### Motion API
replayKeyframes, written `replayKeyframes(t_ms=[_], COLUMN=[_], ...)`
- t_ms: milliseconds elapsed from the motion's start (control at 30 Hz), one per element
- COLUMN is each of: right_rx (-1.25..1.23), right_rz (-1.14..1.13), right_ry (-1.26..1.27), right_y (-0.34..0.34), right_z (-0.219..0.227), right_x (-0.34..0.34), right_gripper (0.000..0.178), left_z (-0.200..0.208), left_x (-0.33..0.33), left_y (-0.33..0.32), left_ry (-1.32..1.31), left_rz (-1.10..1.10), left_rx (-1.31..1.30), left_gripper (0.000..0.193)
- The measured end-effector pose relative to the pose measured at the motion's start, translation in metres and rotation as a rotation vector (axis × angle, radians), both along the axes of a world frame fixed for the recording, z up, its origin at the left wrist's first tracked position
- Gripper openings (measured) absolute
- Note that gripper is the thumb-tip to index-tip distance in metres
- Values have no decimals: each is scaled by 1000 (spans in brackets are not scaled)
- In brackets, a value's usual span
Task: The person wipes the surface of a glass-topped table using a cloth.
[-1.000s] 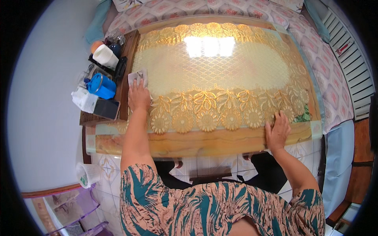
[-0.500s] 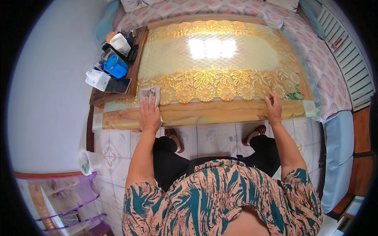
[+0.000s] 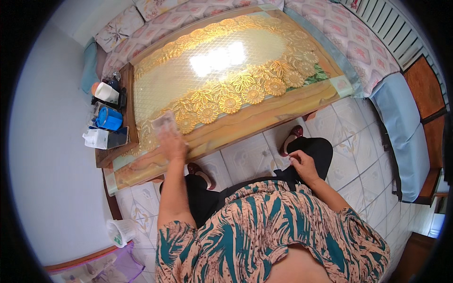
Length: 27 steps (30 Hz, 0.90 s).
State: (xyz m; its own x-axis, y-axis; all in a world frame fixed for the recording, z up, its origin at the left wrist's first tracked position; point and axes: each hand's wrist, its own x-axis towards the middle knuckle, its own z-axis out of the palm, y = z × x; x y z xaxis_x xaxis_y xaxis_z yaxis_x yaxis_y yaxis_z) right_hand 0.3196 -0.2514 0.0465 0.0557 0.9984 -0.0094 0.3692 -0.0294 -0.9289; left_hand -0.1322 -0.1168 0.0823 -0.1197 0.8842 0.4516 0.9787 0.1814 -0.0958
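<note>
Off the bench (image 3: pixel 240 127) since the earlier frame, the right hand (image 3: pixel 304 167) hangs by the right thigh (image 3: pixel 322 153), loosely curled, seemingly empty. The left hand (image 3: pixel 172 144) lies over the cloth (image 3: pixel 163 121) at the bench's near left, right of the wooden tray (image 3: pixel 130 111); blur hides its grip. Wiping seems unfinished; which parts are done cannot be told.

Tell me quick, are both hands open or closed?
Left hand: on a pale cloth over the table; blurred, grip unclear.
Right hand: partly open, nothing visible in it.
</note>
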Motion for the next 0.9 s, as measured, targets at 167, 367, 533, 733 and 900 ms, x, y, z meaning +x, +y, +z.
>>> replayKeyframes(t_ms=[167,367,533,733,900], right_rx=[-116,-208,-201,-225,-210], right_rz=[328,382,325,358,358], right_ry=[-148,-309,-242,-320,-296], right_y=[11,25,15,16,25], right_z=[-7,-45,-32,-26,-7], right_x=[-19,-15,-17,-20,-28], right_gripper=[25,27,26,28,21], left_z=[16,30,16,14,20], left_x=[146,209,107,-54,-91], left_y=[-8,-30,-24,-44,-58], left_ry=[-140,-299,-281,-237,-249], left_rz=[-417,-622,-429,-174,-32], left_rx=[-14,-134,-36,29,-9], left_gripper=[49,49,49,46,45])
